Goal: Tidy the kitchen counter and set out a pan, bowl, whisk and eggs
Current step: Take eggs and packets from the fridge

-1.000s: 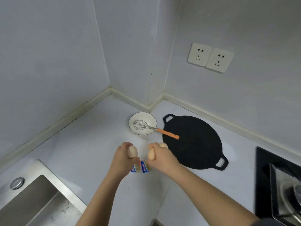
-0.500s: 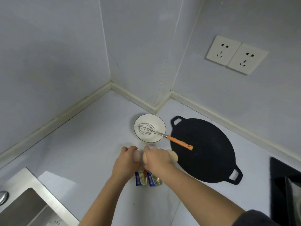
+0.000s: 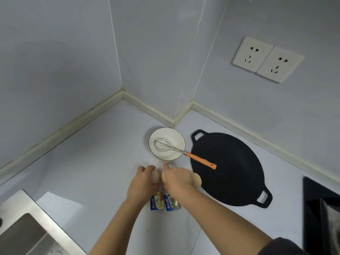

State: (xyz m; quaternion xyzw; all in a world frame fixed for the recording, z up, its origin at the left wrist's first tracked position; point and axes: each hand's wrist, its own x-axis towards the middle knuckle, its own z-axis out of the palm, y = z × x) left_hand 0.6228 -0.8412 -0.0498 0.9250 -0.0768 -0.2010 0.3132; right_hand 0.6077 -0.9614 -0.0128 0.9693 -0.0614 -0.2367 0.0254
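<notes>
A white bowl (image 3: 171, 133) stands in the counter corner with a wire whisk (image 3: 200, 160) lying in it, its orange handle pointing right over a flat black pan (image 3: 231, 172). Just in front of the bowl, my left hand (image 3: 141, 184) holds one brown egg (image 3: 155, 177) low over the counter. My right hand (image 3: 177, 179) grips two eggs, one (image 3: 163, 178) at its left side and one (image 3: 196, 179) at its right, next to the pan's rim. Two small blue-and-gold butter packets (image 3: 163, 201) lie on the counter under my wrists.
A steel sink (image 3: 27, 227) fills the lower left corner. A black hob (image 3: 322, 214) sits at the right edge. Two wall sockets (image 3: 266, 58) are above the pan. Walls close the counter at the back and left.
Both hands have moved forward and down toward the counter in front of the bowl, eggs still in them. The view has shifted closer to the corner.
</notes>
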